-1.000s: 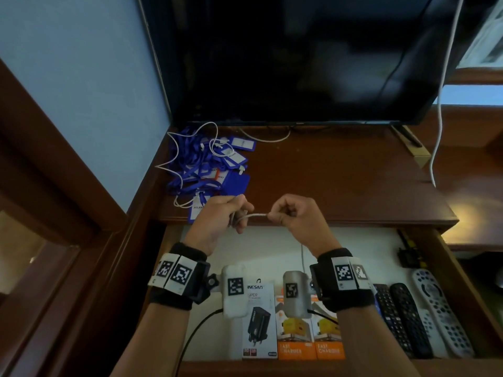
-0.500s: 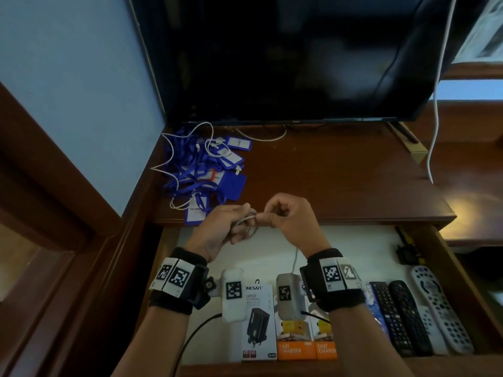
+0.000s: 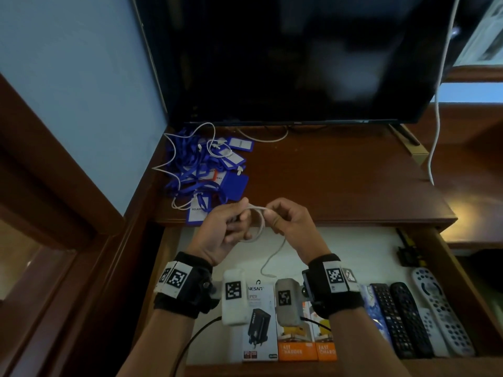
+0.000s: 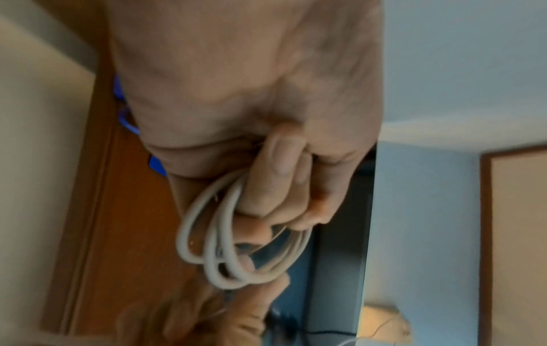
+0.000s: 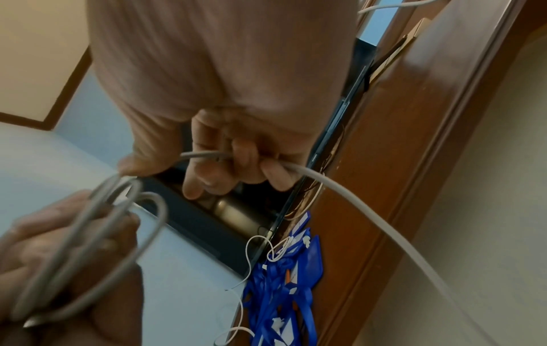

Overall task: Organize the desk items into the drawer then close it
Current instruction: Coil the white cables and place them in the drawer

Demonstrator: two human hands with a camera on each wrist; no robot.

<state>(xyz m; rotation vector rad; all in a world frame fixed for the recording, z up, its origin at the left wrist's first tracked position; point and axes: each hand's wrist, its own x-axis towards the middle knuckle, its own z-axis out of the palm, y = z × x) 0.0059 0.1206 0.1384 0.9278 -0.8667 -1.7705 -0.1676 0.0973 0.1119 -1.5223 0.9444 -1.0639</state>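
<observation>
Both hands hold a white cable [image 3: 261, 221] above the front edge of the desk. My left hand [image 3: 231, 227] grips several coiled loops of the cable [image 4: 225, 245]. My right hand [image 3: 275, 216] pinches the cable's free run [image 5: 296, 167] just beside the coil, and its loose tail [image 3: 272, 259] hangs down into the open drawer [image 3: 353, 251]. A heap of blue lanyards with badge holders [image 3: 209, 172] and thin white cords lies on the desk [image 3: 340, 180] at the back left.
The drawer holds boxed chargers [image 3: 296, 341] at the front and several remotes [image 3: 408, 319] at the right. A dark monitor [image 3: 285, 58] stands at the back of the desk. A white cable [image 3: 438, 104] hangs at the right. A blue wall [image 3: 76, 77] bounds the left.
My hands drew together, then parted a little, and another loop of the white cable has formed at my left hand. The hanging tail is shorter.
</observation>
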